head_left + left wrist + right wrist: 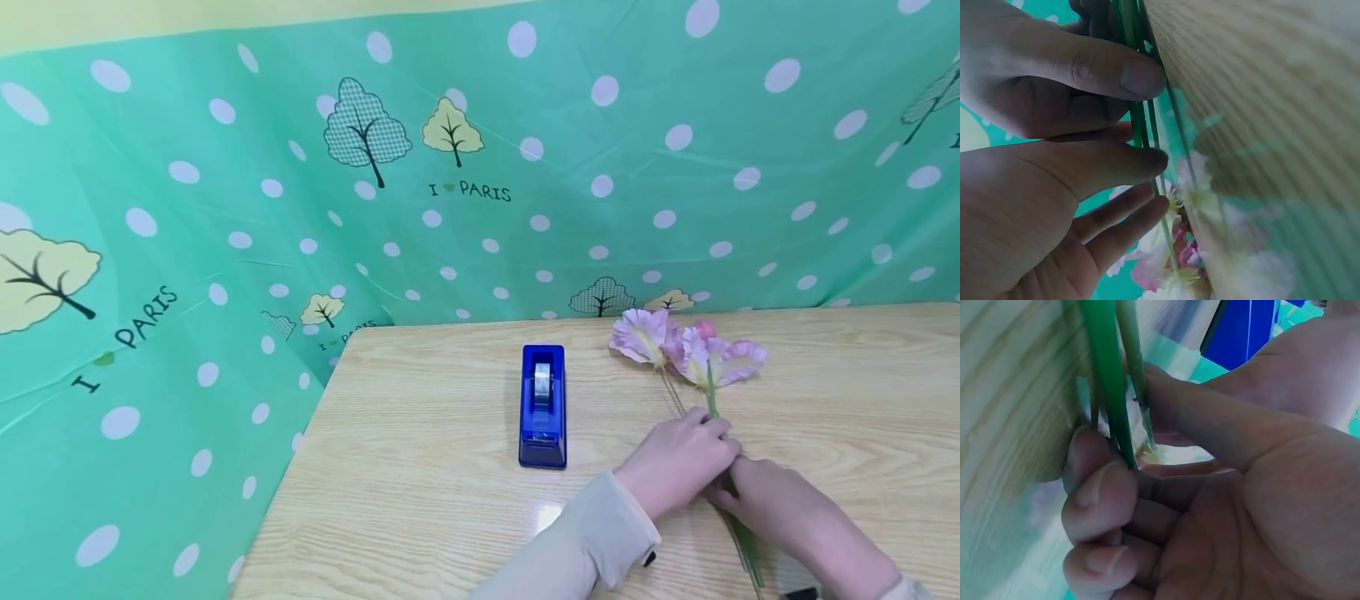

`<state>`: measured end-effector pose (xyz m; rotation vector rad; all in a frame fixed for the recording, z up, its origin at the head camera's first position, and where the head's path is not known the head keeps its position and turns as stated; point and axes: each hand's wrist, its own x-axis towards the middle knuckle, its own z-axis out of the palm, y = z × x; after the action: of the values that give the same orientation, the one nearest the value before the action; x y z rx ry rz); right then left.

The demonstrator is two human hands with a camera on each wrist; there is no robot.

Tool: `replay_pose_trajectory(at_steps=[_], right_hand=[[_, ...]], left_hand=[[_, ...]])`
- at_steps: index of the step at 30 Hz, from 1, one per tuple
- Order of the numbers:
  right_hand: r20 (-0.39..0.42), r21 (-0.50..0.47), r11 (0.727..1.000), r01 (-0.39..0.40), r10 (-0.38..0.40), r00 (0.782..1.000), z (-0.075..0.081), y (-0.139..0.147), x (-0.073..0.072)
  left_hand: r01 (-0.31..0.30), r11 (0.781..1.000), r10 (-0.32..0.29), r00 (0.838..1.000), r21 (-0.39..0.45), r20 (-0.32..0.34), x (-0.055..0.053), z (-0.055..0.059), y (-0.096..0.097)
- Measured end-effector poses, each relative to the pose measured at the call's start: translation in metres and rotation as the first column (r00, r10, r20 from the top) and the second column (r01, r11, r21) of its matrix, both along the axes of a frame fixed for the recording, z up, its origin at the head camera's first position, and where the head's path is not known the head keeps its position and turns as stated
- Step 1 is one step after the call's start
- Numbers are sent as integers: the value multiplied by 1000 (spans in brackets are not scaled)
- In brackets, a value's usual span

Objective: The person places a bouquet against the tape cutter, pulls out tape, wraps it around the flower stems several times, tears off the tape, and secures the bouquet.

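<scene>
Pale pink-purple flowers (pixel 637 335) lie at the table's back right, a small darker pink bloom (pixel 703 328) among them. Their thin green stems (pixel 742 546) run together toward the front edge. My left hand (pixel 681 460) pinches the bundled stems nearer the blooms, its thumb (pixel 1141 161) against them in the left wrist view. Just below and touching it, my right hand (pixel 787 508) grips the same stems. In the right wrist view, its curled fingers (pixel 1100 500) lie around a broad green stem (pixel 1107 375). The fingertips are partly hidden from the head view.
A blue tape dispenser (pixel 543 433) with a roll of clear tape (pixel 542 383) stands left of the hands on the wood-grain table (pixel 420 467). Behind and to the left hangs a green dotted cloth (pixel 480 108) with printed trees.
</scene>
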<state>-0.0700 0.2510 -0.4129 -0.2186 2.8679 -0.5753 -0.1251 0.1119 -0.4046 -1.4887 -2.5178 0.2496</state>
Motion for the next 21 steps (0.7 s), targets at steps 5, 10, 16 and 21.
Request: replay_pose_trajectory(at_steps=[5, 10, 16, 21], right_hand=[[-41, 15, 999, -30, 31, 999, -1, -6, 0], [-38, 42, 998, -42, 44, 998, -6, -8, 0], [-21, 52, 999, -5, 6, 1000, -6, -7, 2], [6, 46, 999, 16, -17, 1000, -6, -10, 2]], left_hand=[[-19, 1000, 19, 1000, 0, -4, -2, -3, -1], [-43, 998, 45, 998, -38, 36, -3, -3, 1], [-44, 998, 44, 999, -33, 7, -2, -1, 5], [-35, 999, 34, 998, -20, -61, -3, -1, 5]])
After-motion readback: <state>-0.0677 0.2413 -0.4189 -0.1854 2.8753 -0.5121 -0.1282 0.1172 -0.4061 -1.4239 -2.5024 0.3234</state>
